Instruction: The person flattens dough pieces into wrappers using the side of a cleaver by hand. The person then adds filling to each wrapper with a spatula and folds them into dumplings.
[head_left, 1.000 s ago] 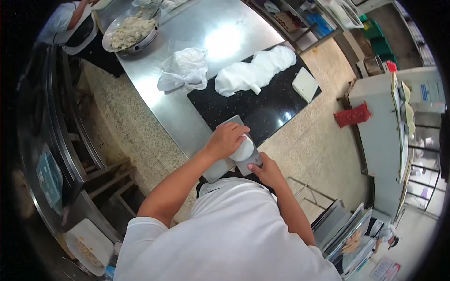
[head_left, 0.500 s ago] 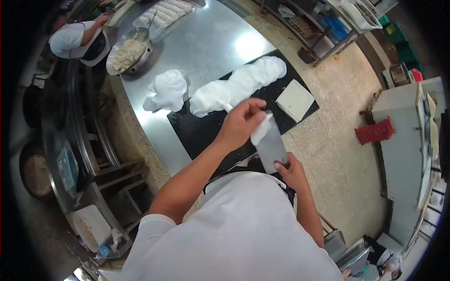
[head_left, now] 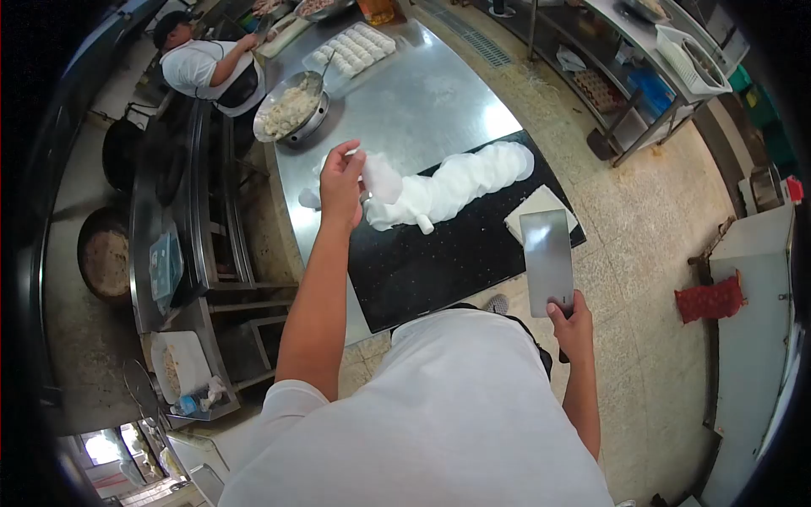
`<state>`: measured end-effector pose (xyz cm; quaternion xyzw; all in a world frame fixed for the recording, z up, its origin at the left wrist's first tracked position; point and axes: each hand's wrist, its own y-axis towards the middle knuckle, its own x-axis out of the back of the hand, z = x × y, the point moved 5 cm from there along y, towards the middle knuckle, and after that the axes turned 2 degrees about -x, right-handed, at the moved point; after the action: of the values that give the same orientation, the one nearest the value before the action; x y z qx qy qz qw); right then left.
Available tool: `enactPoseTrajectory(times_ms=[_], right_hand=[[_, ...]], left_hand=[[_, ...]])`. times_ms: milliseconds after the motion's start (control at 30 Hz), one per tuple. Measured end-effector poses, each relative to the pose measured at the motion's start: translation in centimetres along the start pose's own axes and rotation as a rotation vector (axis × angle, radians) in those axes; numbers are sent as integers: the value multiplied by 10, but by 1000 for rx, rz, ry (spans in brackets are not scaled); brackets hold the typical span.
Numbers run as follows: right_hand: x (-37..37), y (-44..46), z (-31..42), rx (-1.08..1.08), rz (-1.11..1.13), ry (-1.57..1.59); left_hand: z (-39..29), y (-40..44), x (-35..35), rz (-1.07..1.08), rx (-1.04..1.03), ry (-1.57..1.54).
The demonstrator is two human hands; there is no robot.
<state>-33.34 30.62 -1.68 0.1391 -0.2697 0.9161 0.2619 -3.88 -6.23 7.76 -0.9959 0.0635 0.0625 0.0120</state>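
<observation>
My left hand (head_left: 340,190) holds a thin round white wrapper (head_left: 382,179) between its fingers, over the left end of a row of overlapping white wrappers (head_left: 460,184). That row lies on a black speckled slab (head_left: 422,279). A short white dough piece (head_left: 424,225) rests at the row's near edge. My right hand (head_left: 572,325) grips the handle of a broad metal cleaver (head_left: 547,262), its blade pointing away from me. Beneath the blade's far end is a folded white cloth (head_left: 541,207) at the slab's right corner. A plastic bag is mostly hidden behind my left hand.
On the steel table (head_left: 422,93) stand a bowl of filling (head_left: 291,114) and a tray of white dumplings (head_left: 355,51). A co-worker (head_left: 211,63) stands at the far left. Left is a stove with a wok (head_left: 106,253); right, a red mesh sack (head_left: 710,298).
My left hand has moved left from the blade to the row's left end, carrying the wrapper. The cleaver has swung right, away from my left hand. The view has shifted too.
</observation>
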Motion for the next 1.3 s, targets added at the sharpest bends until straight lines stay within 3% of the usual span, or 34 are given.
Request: enactPoseTrajectory(times_ms=[100, 167, 233, 300, 367, 433, 467, 500, 533, 567, 600, 700, 733, 833, 900, 967, 1000, 1067, 1100, 1167, 1300], right_hand=[[-8, 4, 0, 33, -21, 45], [-15, 7, -3, 79, -20, 91], [-14, 3, 8, 135, -34, 155], [-18, -5, 16, 167, -55, 221], [-17, -8, 33, 369, -119, 681], [-29, 9, 38, 397, -162, 717], [-41, 28, 23, 329, -184, 791], [-52, 43, 9, 266, -210, 863], [-65, 57, -4, 12, -157, 825], [-77, 62, -16, -239, -109, 781], [-88, 57, -16, -340, -124, 726], [-108, 19, -2, -296, -164, 741], [-117, 0, 4, -278, -200, 677], [-157, -52, 23, -251, -147, 451], [-190, -81, 44, -211, -80, 218], [-218, -98, 81, 77, -75, -334], [-230, -105, 96, 58, -84, -343], [-261, -114, 140, 296, -32, -680], [-274, -116, 152, 300, -22, -831], [-298, -105, 154, 261, 126, -938], [-307, -83, 135, 211, 128, -893]], left_hand=[[55, 16, 54, -66, 76, 155], [91, 12, 92, -140, 141, 598], [131, 3, 122, -213, -441, 1301], [110, -28, 83, -25, -699, 1276], [97, -60, 33, 311, -85, 1124], [95, -77, -6, 428, -51, 1148], [106, -84, -12, 436, -39, 1136], [112, -85, -19, 384, -164, 1185], [114, -82, -22, 330, -298, 1225], [121, -77, -21, 337, -298, 1201], [124, -72, -18, 343, -326, 1132], [122, -62, 11, 323, -444, 947], [118, -64, 26, 301, -528, 842], [107, -72, 88, 313, -527, 749], [111, -71, 124, 332, -427, 732], [109, -78, 146, 358, -493, 776], [107, -79, 148, 386, -460, 761], [109, -81, 150, 421, -461, 743], [110, -78, 148, 434, -462, 741], [112, -71, 147, 435, -475, 743], [119, -65, 150, 494, -426, 762]])
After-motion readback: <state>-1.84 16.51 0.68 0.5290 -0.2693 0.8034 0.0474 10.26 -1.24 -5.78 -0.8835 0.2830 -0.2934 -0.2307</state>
